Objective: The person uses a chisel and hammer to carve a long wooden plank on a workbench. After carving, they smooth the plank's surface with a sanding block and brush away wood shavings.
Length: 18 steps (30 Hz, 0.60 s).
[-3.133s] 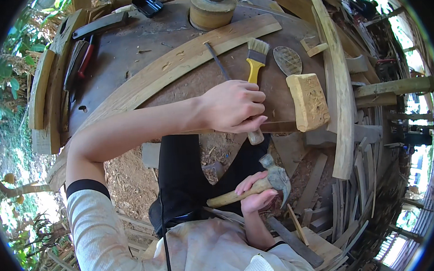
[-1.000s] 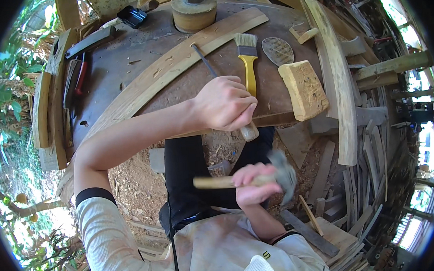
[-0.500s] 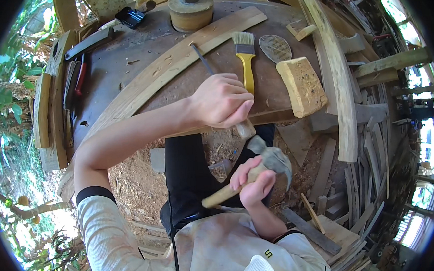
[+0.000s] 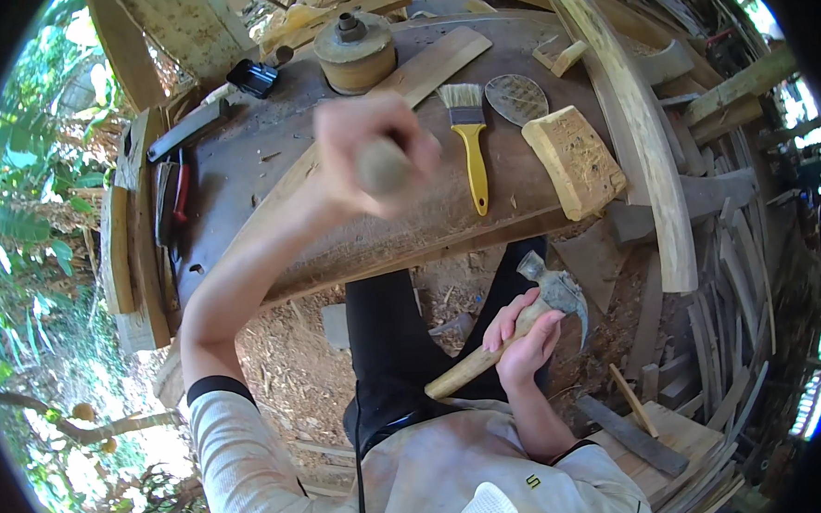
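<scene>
Raised over the curved pale board (image 4: 441,64), my left hand (image 4: 360,148) grips the tool with the rounded wooden handle (image 4: 380,168), now end-on to the camera and blurred; its metal shaft is hidden. My right hand (image 4: 526,339) is closed on a claw hammer (image 4: 554,297) with a wooden handle, held low over my lap. On the bench to the right of my left hand lie a yellow-handled paintbrush (image 4: 473,156), an oval mesh-patterned piece (image 4: 515,99) and a chunky yellowish wood block (image 4: 574,160).
The workbench (image 4: 268,190) carries a round wooden post (image 4: 358,55), a black plastic case (image 4: 253,77) and red-handled tool (image 4: 182,189). Long poles (image 4: 658,197) line its right end, planks (image 4: 118,253) its left. Scrap wood (image 4: 728,296) and shavings (image 4: 286,365) cover the ground.
My left hand has lifted up and leftward, tipping the tool's handle toward the camera. The hammer in my right hand shifts slightly. The view has moved, so the scene sits differently.
</scene>
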Available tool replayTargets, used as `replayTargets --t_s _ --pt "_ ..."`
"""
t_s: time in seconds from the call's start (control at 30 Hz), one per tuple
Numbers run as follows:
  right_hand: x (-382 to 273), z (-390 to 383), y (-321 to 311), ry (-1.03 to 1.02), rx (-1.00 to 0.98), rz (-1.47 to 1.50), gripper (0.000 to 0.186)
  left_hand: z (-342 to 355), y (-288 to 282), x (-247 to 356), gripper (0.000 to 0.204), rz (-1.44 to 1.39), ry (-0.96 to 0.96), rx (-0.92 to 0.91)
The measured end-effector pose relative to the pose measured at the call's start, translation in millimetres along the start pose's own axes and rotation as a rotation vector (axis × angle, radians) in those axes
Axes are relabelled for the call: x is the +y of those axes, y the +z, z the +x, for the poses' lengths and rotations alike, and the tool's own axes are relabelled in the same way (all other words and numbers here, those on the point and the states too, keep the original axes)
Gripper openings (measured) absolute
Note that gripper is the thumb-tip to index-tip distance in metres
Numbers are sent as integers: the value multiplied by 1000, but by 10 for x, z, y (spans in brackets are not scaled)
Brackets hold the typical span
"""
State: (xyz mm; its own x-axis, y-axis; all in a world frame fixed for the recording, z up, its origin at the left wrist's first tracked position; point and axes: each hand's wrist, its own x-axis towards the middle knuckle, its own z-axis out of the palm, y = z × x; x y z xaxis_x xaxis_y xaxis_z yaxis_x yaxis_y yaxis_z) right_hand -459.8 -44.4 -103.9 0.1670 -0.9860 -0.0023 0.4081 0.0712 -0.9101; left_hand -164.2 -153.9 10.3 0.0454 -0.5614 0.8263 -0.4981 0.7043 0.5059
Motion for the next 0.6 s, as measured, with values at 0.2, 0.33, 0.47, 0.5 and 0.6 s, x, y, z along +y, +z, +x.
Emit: replayTargets --t_s 0.2,0.33,0.47,0.5,0.6 --pt "1 5 33 99 16 11 61 398 -498 -299 26 -499 -427 596" --pt "-38 -8 38 127 9 33 64 443 -729 -416 26 -595 -493 702" --pt "-60 6 38 124 22 34 63 469 -878 -354 22 -696 -318 286" --pt "-53 0 20 126 24 32 62 459 -860 -338 23 -712 -335 234" --pt "-27 5 2 127 23 38 61 439 -808 -260 26 -715 -350 101"
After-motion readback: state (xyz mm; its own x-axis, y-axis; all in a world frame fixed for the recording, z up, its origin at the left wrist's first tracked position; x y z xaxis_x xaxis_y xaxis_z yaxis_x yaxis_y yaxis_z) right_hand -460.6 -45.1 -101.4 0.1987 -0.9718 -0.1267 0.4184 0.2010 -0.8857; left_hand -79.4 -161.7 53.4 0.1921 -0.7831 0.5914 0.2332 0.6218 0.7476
